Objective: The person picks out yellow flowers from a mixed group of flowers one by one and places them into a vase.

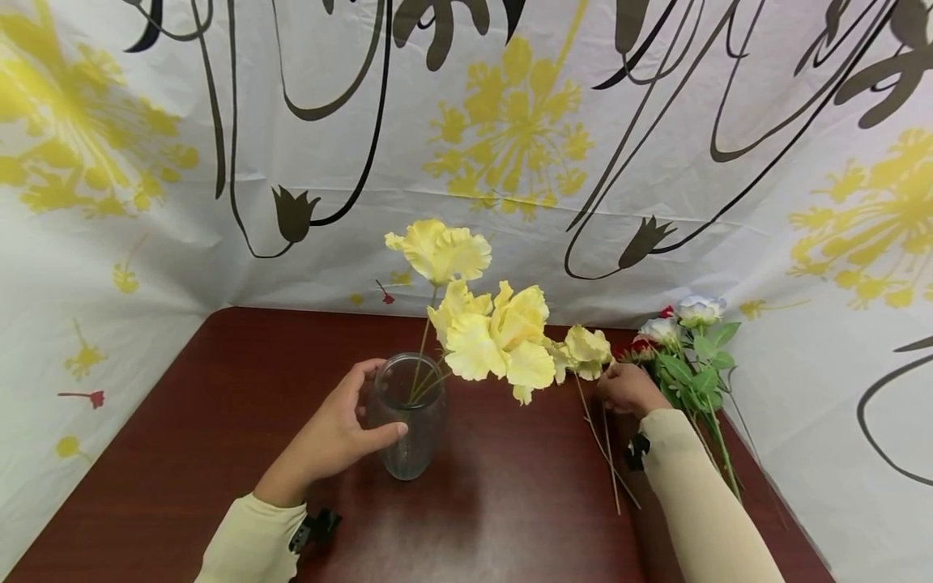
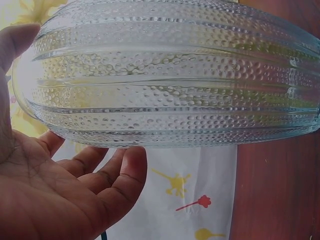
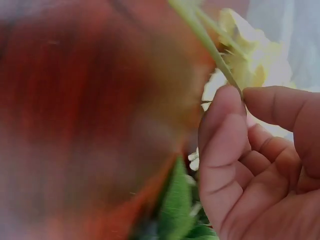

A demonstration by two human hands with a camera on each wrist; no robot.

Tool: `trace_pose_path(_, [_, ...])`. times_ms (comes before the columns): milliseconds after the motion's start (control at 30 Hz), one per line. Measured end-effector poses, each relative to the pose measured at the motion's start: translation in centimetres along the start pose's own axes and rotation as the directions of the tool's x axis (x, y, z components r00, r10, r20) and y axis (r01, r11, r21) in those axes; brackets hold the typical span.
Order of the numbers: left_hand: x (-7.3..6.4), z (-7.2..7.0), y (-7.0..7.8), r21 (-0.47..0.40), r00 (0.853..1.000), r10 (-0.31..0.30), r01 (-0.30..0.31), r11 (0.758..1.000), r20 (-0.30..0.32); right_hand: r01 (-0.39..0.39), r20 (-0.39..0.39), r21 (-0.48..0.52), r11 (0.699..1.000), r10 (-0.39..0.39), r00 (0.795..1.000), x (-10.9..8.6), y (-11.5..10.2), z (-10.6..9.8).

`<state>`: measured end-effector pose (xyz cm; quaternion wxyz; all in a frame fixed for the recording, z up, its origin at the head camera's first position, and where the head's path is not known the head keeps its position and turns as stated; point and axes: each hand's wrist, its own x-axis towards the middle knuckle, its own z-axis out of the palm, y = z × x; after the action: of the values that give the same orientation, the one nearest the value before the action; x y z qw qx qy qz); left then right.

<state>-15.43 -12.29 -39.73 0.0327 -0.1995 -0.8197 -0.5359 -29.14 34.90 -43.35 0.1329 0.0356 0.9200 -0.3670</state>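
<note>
A clear ribbed glass vase [image 1: 406, 441] stands upright on the table, its dimpled side filling much of the left wrist view. My left hand [image 1: 342, 429] holds it, with the thumb across the near side and the fingers around the left. Yellow flowers [image 1: 499, 336] lean out of the vase mouth, their thin stems inside the glass. To the right, my right hand [image 1: 628, 389] pinches a green flower stem [image 3: 212, 52] between thumb and forefinger. Beside that hand are more yellow blooms [image 1: 585, 351], with bare stems [image 1: 611, 461] reaching toward the table's near side.
White and red flowers [image 1: 659, 330] with green leaves [image 1: 696, 376] lie along the right edge of the dark red-brown table [image 1: 306, 356]. A white sheet [image 1: 328, 275] printed with yellow and dark floral shapes hangs around the back and sides.
</note>
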Motion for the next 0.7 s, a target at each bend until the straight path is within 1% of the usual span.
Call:
trace_pose_path(100, [0.0, 0.0, 0.0, 0.008, 1.0, -0.002, 0.002, 1.0, -0.004, 0.047, 0.002, 0.035, 0.998, -0.047, 0.999, -0.8, -0.9, -0.8])
trace_pose_path(233, [0.0, 0.1, 0.0, 0.017, 1.0, 0.0, 0.0, 1.0, -0.007, 0.095, -0.015, 0.106, 0.99, -0.094, 0.995, -1.9, -2.1, -1.6])
trace_pose_path(400, [0.2, 0.1, 0.0, 0.015, 1.0, 0.001, -0.001, 1.0, -0.003, 0.136, -0.076, 0.139, 0.981, -0.127, 0.989, -3.1, -3.8, -1.9])
trace_pose_path(500, [0.2, 0.1, 0.0, 0.015, 1.0, -0.012, 0.012, 1.0, 0.005, 0.176, -0.122, 0.148, 0.973, -0.158, 0.98, -4.0, -5.1, -1.9])
trace_pose_path(567, [0.1, 0.1, -0.1, 0.017, 1.0, -0.025, 0.025, 1.0, 0.008, 0.206, -0.147, 0.175, 0.963, -0.181, 0.972, -4.7, -6.0, -1.8])
trace_pose_path(700, [0.1, 0.1, -0.1, 0.018, 0.999, -0.036, 0.036, 0.999, 0.005, 0.281, -0.217, 0.247, 0.927, -0.229, 0.949, -6.0, -7.7, -1.6])
